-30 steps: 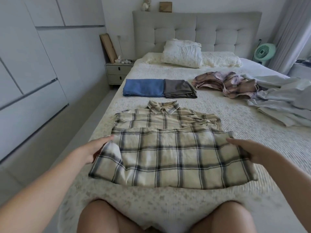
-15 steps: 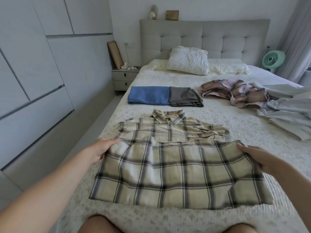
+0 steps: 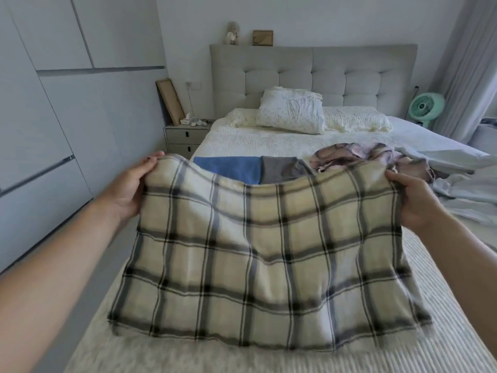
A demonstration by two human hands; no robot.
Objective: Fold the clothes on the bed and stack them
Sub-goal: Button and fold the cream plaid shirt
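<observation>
A cream plaid shirt (image 3: 266, 254) hangs folded between my hands, lifted off the bed (image 3: 269, 141). My left hand (image 3: 131, 184) grips its upper left corner and my right hand (image 3: 414, 197) grips its upper right corner. The top edge sags in the middle. Behind it on the bed lie a folded blue garment (image 3: 228, 168) and a folded grey garment (image 3: 279, 168) side by side. A crumpled pink plaid garment (image 3: 357, 157) and a heap of pale grey clothes (image 3: 462, 179) lie to the right, unfolded.
Pillows (image 3: 293, 111) rest against a tufted grey headboard (image 3: 312, 74). A nightstand (image 3: 185, 135) stands left of the bed beside a wall of cupboards (image 3: 53, 130). A green fan (image 3: 425, 106) and a curtain (image 3: 470, 63) are at the right.
Both hands have raised the plaid shirt off the bed by its upper corners. The shirt now hides the collar part and hangs in front of the folded blue and grey garments.
</observation>
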